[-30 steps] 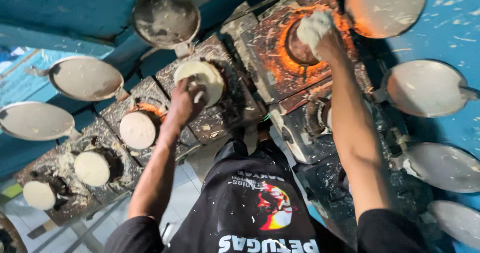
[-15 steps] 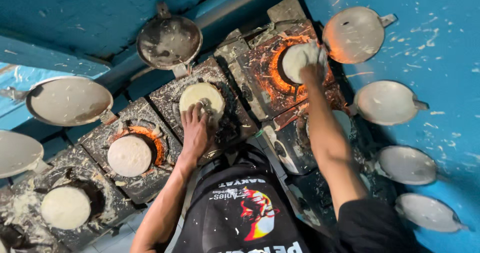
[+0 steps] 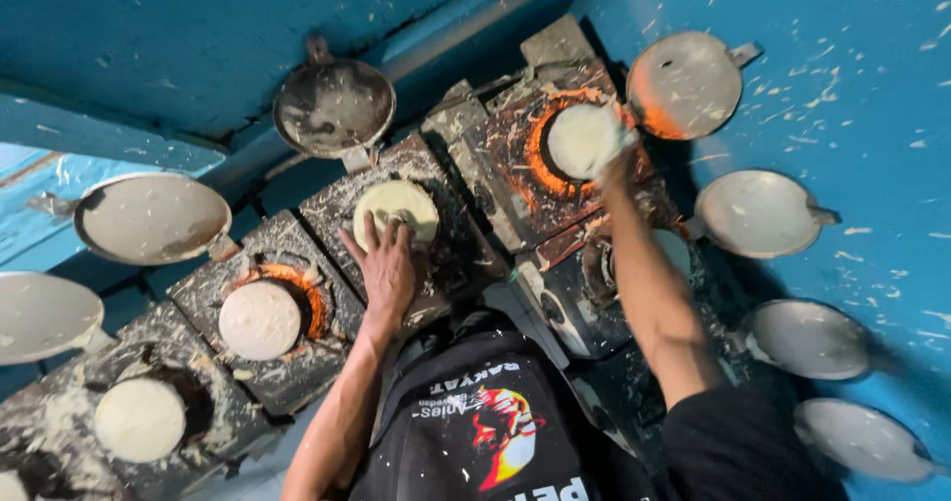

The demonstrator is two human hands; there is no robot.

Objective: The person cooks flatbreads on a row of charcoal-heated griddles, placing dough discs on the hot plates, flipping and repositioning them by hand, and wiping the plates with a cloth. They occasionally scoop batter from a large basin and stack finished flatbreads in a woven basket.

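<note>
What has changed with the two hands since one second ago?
The left hand slid back from the top of the pale batter round to its near edge. The right hand stayed on the round over the glowing burner. The lids stayed open.

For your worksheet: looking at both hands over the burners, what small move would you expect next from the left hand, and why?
Probably a slight press or turn of the pale batter disc: the left hand has fingertips on its near edge, while the right hand already covers the disc on the glowing burner.
</note>
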